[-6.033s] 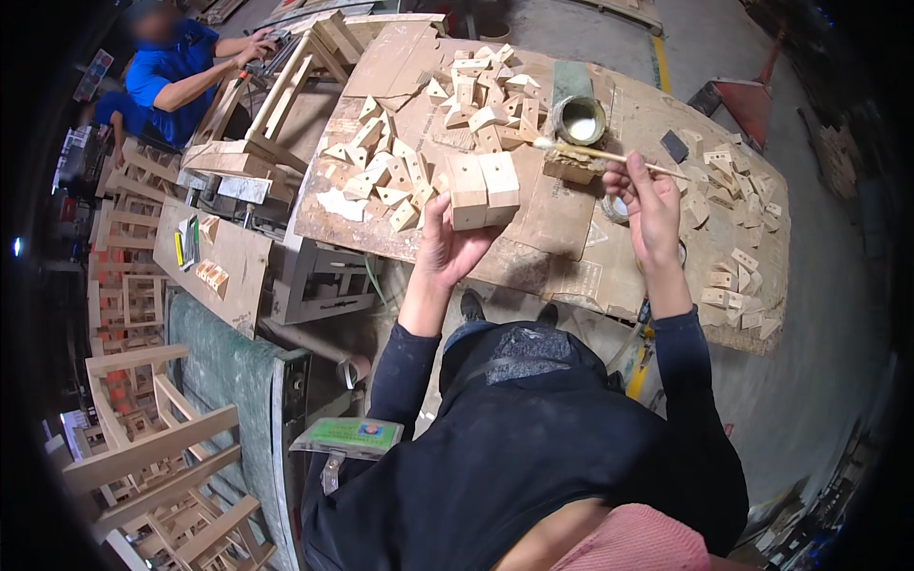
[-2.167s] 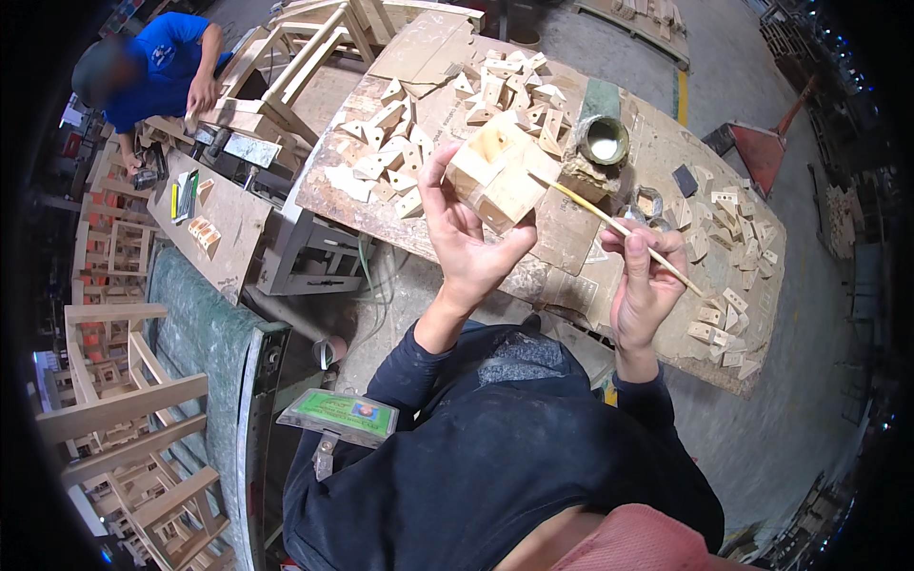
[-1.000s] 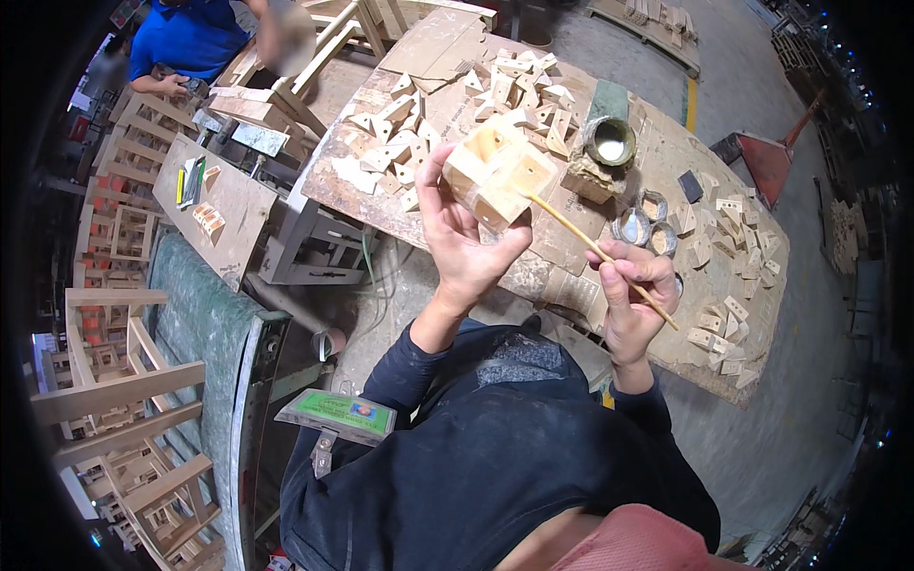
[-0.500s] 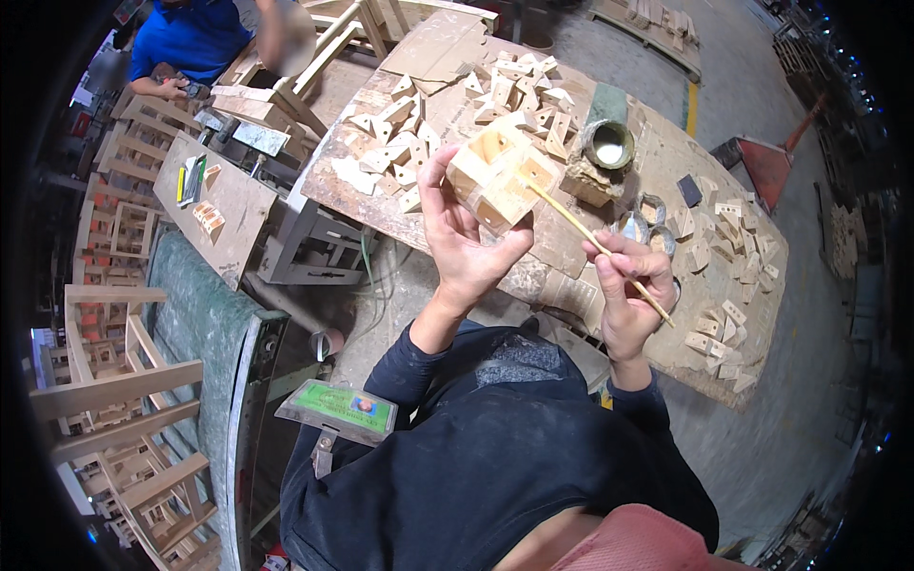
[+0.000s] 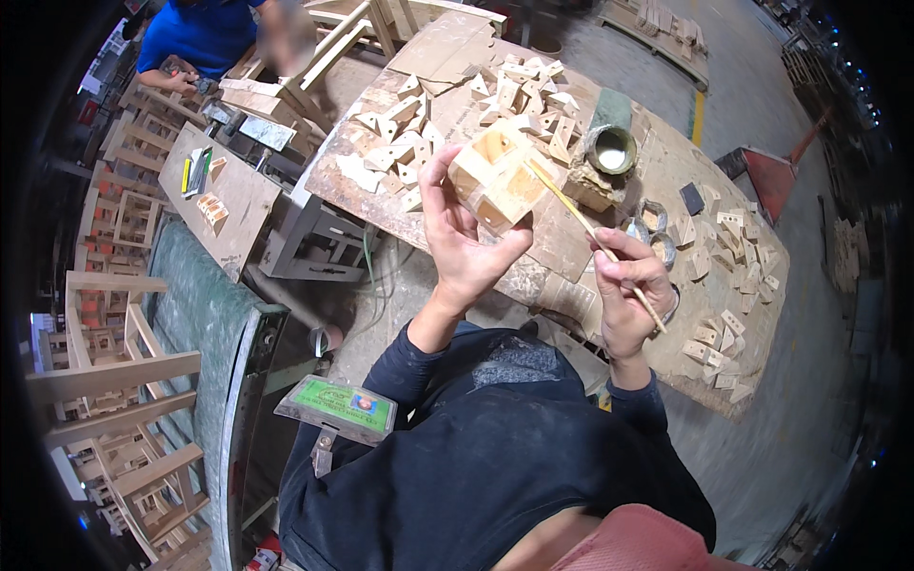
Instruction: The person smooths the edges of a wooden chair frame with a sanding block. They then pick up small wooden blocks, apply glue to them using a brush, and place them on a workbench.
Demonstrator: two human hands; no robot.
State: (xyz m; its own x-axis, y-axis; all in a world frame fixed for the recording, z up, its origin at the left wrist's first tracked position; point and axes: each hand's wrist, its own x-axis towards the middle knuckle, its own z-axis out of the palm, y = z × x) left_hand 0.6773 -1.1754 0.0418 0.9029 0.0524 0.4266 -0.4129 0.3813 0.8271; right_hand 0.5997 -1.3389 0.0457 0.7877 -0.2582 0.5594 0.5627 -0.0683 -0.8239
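My left hand (image 5: 468,249) is closed round a cluster of pale wooden blocks (image 5: 512,195), raised above the near edge of the worktable. Several faces show, some with drilled holes. My right hand (image 5: 632,295) pinches a thin wooden stick (image 5: 575,211) between thumb and fingers. The stick slants up and left, and its tip is at the top face of the blocks; whether it touches cannot be made out. Beyond the right hand stands a round container (image 5: 611,150) with white liquid in it, set against a crusted block.
Loose wooden blocks (image 5: 519,90) lie heaped on the worktable (image 5: 666,143), with more at its right (image 5: 738,247). Small round tins (image 5: 653,217) stand near my right hand. A green-topped bench (image 5: 195,285) and wooden frames (image 5: 114,381) are at left. A person in blue (image 5: 195,38) works at upper left.
The stick's tip has moved slightly up across the blocks' face, with my right hand shifting a little. My left hand keeps its hold, and the whole view has shifted slightly.
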